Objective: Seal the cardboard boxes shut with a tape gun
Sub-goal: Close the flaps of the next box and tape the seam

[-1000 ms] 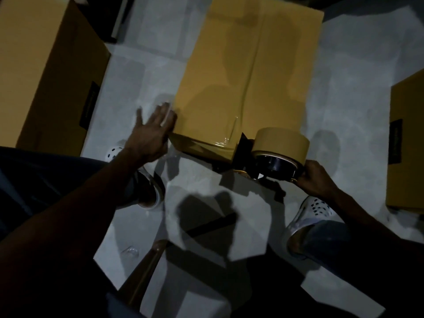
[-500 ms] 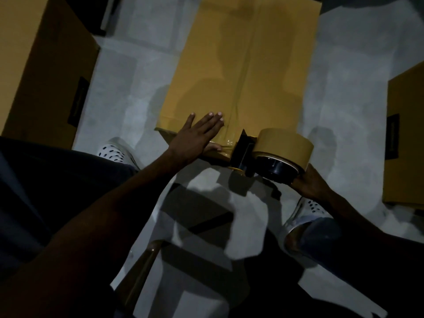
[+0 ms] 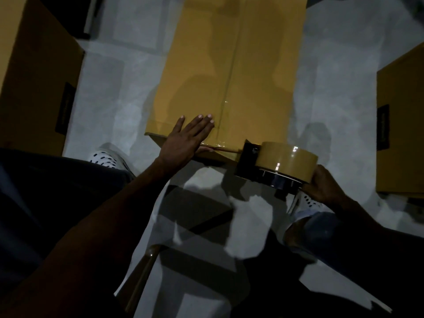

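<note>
We log a dim scene, viewed from above. The cardboard box [image 3: 229, 72] sits on the floor [image 3: 332, 88] with its long axis running away from us; a glossy strip of tape [image 3: 226, 92] follows that axis down the centre seam and wraps over the near edge.

Left hand [image 3: 185, 138]: laid flat on the box top at the near edge, fingers [image 3: 202, 125] straight, close together, pointing away from us and slightly right. Nothing is held; the palm presses the flap. The tape strip lies just right of the fingertips. The thumb is tucked below the box edge, and we cannot tell what it touches.

Right hand [image 3: 325, 187]: curled round the rear of the tape gun [image 3: 275, 166], gripping it. The gun lies at the near right corner of the box, off the top surface, its long axis roughly crosswise to the box, black front plate pointing left toward the left hand. The tan tape roll [image 3: 286, 159] sits on top, ahead of the right-hand fingers. A thin, twisted band of tape [image 3: 226, 150] stretches from the front plate leftward along the box's near edge to below the left hand.

Other items: a second box [image 3: 34, 72] far left of the left hand, a third box [image 3: 403, 125] right of the right hand, white perforated shoes [image 3: 107, 157] near each wrist.
</note>
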`<state>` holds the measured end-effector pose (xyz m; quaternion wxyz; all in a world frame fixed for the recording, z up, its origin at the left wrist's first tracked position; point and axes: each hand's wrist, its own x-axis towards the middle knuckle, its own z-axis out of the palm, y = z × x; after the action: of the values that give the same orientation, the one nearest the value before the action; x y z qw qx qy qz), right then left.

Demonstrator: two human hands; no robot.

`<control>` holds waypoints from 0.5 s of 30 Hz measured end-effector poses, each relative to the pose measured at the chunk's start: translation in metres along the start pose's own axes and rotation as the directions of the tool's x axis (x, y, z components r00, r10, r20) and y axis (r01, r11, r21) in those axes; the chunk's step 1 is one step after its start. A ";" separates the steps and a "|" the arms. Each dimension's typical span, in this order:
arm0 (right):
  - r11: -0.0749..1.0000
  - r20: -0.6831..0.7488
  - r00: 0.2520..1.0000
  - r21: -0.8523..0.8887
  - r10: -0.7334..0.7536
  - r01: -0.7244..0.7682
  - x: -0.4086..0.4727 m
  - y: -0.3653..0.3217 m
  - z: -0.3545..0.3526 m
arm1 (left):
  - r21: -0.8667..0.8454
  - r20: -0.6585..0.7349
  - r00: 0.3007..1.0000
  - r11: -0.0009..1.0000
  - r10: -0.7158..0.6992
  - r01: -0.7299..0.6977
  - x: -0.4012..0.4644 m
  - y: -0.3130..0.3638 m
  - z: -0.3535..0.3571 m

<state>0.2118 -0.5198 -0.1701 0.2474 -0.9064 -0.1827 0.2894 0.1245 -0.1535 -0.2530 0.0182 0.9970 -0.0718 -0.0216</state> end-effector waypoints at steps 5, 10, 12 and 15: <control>0.998 -0.045 0.999 0.053 0.029 -0.026 -0.012 0.006 -0.011 | 0.013 0.041 0.999 0.999 -0.033 0.032 0.003 0.004 -0.001; 0.996 -0.024 0.999 0.083 -0.032 0.033 -0.010 0.021 -0.006 | 0.017 0.110 0.994 1.000 0.008 -0.010 0.025 0.035 -0.013; 0.996 0.002 0.999 0.086 -0.040 0.040 -0.007 0.034 -0.005 | 0.029 0.090 0.991 0.994 0.100 -0.103 0.034 0.048 -0.012; 0.999 0.010 1.000 0.048 -0.018 0.017 -0.002 0.039 -0.003 | 0.017 0.097 0.990 0.994 0.105 -0.107 0.042 0.054 -0.010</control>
<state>0.2193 -0.5534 -0.1887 0.2707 -0.8970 -0.1849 0.2965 0.1587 -0.2125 -0.2429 0.0049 0.9897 -0.1258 -0.0676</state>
